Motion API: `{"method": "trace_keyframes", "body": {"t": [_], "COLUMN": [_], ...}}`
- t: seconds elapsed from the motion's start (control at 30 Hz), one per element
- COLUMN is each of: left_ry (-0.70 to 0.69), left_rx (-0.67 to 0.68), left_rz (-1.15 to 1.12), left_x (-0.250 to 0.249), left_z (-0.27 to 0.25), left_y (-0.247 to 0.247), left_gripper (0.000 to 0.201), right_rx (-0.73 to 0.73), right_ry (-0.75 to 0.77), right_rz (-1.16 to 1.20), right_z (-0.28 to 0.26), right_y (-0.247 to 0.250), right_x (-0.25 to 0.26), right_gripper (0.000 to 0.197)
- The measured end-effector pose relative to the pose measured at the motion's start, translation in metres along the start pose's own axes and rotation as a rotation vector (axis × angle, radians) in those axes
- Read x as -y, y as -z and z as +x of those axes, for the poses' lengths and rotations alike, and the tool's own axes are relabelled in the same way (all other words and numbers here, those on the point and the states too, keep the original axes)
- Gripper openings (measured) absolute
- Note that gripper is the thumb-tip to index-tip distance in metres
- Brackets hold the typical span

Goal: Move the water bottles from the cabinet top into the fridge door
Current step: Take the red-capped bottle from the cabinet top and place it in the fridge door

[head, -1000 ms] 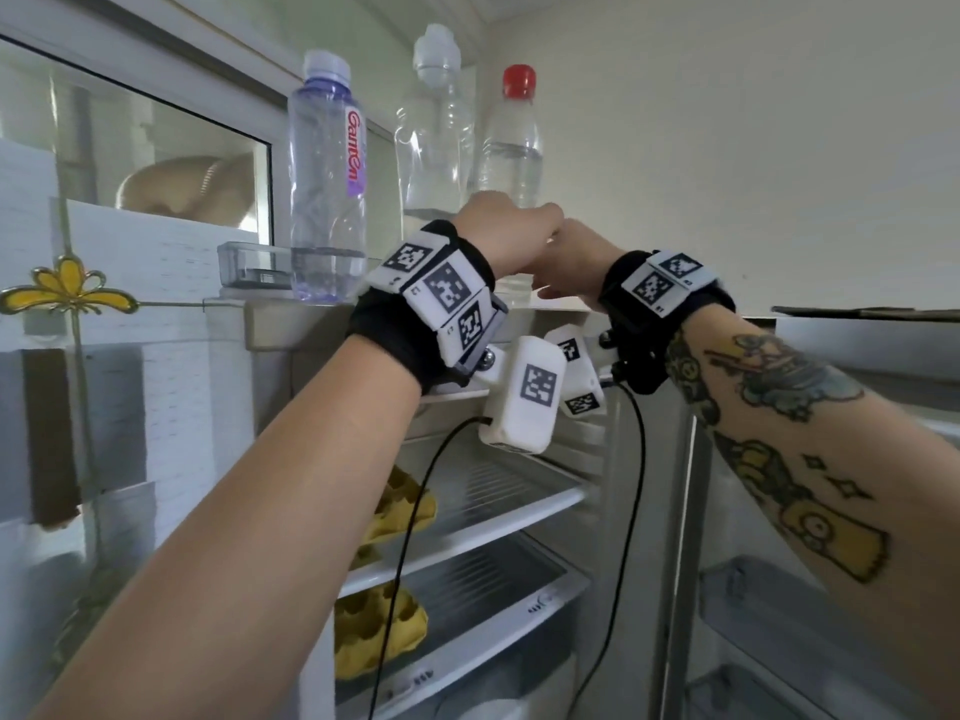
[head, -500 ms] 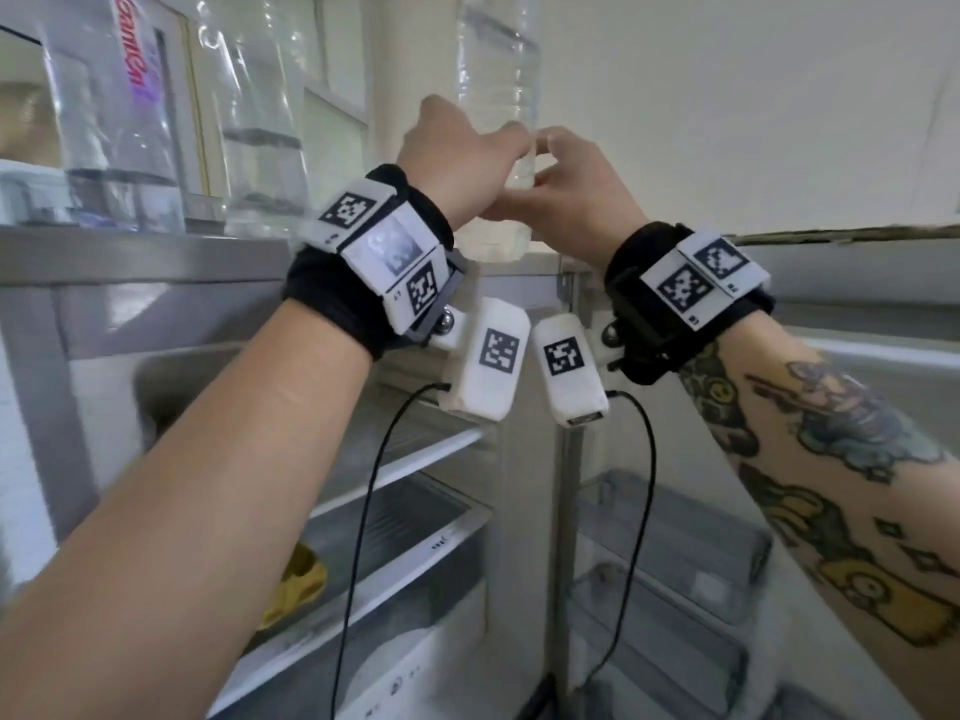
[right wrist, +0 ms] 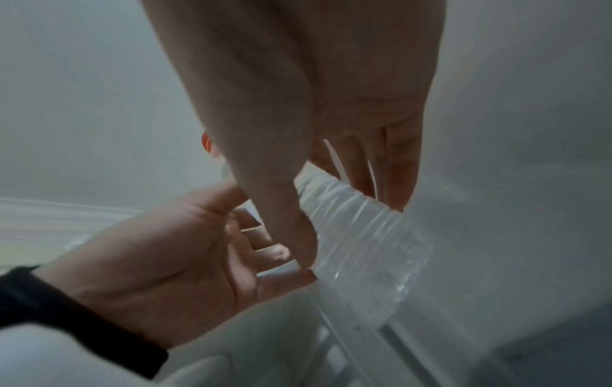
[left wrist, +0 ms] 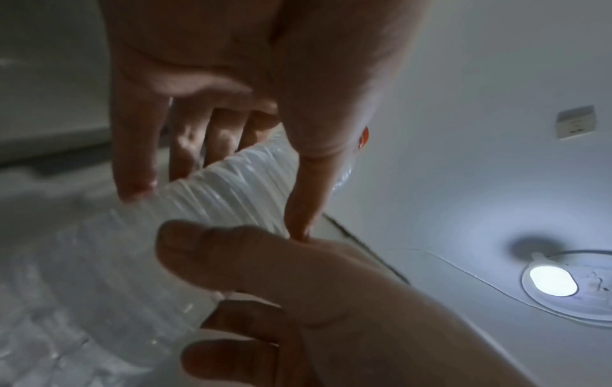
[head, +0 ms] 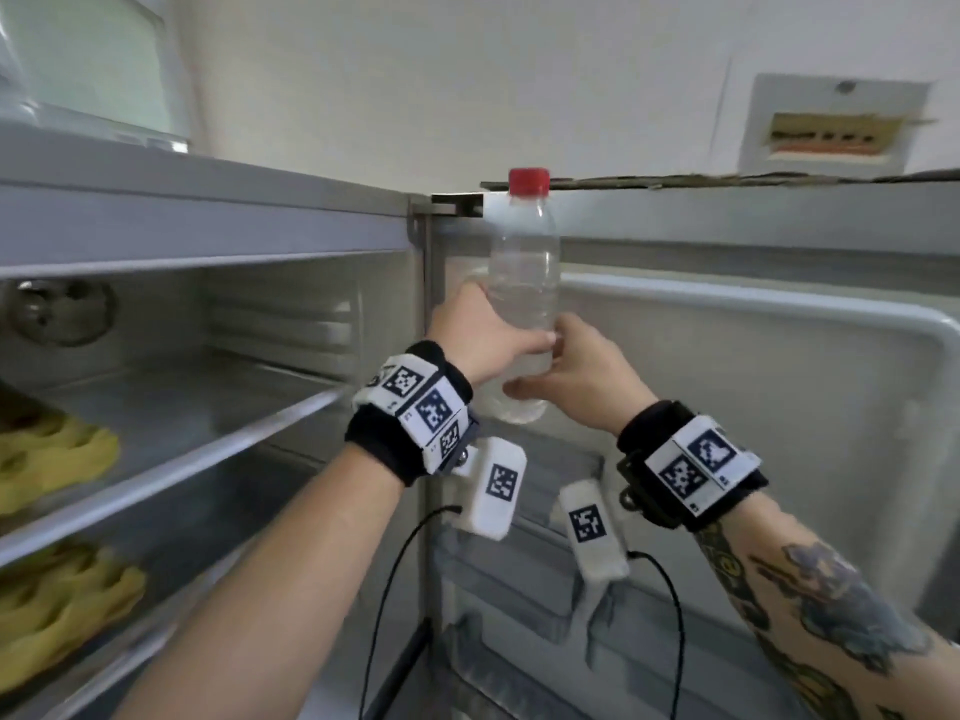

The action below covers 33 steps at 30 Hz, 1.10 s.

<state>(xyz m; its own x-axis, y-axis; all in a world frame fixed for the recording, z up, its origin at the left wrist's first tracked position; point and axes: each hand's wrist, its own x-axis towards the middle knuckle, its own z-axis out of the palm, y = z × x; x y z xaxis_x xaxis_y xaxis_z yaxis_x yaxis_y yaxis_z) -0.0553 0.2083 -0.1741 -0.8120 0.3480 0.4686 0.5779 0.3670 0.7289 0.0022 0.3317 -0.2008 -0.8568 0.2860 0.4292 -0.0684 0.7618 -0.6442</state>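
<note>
A clear water bottle [head: 524, 283] with a red cap [head: 528, 180] hangs upright in the air in front of the open fridge door [head: 753, 356]. My left hand [head: 485, 340] grips its lower body from the left and my right hand [head: 576, 376] grips it from the right. In the left wrist view the ribbed bottle [left wrist: 232, 180] lies between my left hand [left wrist: 215, 157] and the right hand's fingers [left wrist: 251, 259]. In the right wrist view my right hand [right wrist: 348, 188] wraps the bottle [right wrist: 371, 248]. Empty door bins [head: 519, 579] sit below my wrists.
The fridge's top edge [head: 208, 210] runs across the upper left, with the foot of another bottle [head: 10, 90] at the far left. Glass shelves [head: 171, 449] hold yellow egg trays [head: 52, 459]. A wall box [head: 831, 127] hangs at the upper right. Cables dangle from my wrists.
Both hands have lifted the red-capped bottle off the fridge top and carried it down and to the right, in front of the open door. The view has swung right.
</note>
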Motion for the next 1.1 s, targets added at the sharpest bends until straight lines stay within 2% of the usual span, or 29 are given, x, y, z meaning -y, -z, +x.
{"method": "trace_keyframes", "body": {"t": [0.13,0.23,0.4,0.53,0.6,0.67,0.93,1.1], "left_ry": [0.041,0.062,0.081,0.086,0.097,0.092,0.025,0.036], "left_rx": [0.064,0.110,0.127,0.135,0.151,0.165,0.220,0.232], "left_rz": [-0.014,-0.038,-0.049,-0.005,-0.016,-0.017,0.000,-0.038], "left_x": [0.023,0.034,0.045,0.052,0.054,0.054,0.046,0.049], "left_z": [-0.005,-0.007,-0.008,-0.010,-0.012,-0.014,-0.018,-0.018], "left_y": [-0.034,-0.053,-0.068,-0.077,-0.081,-0.085,-0.092,-0.095], "left_gripper": [0.061,0.068,0.068,0.061,0.062,0.063,0.067,0.073], "right_rx": [0.061,0.075,0.108,0.072,0.027,-0.022,-0.093,-0.141], "right_ry": [-0.125,-0.156,-0.159,-0.138,-0.159,-0.190,-0.203,-0.192], "right_rz": [-0.120,-0.110,-0.050,-0.023,-0.029,-0.065,-0.101,-0.202], "right_z": [-0.011,-0.010,-0.014,-0.016,-0.021,-0.027,-0.043,-0.046], "right_y": [-0.011,-0.014,-0.017,-0.025,-0.024,-0.023,-0.012,-0.015], "right_x": [-0.029,-0.040,-0.043,-0.048,-0.045,-0.047,-0.058,-0.064], "right_gripper": [0.046,0.038,0.042,0.048,0.065,0.075,0.064,0.059]}}
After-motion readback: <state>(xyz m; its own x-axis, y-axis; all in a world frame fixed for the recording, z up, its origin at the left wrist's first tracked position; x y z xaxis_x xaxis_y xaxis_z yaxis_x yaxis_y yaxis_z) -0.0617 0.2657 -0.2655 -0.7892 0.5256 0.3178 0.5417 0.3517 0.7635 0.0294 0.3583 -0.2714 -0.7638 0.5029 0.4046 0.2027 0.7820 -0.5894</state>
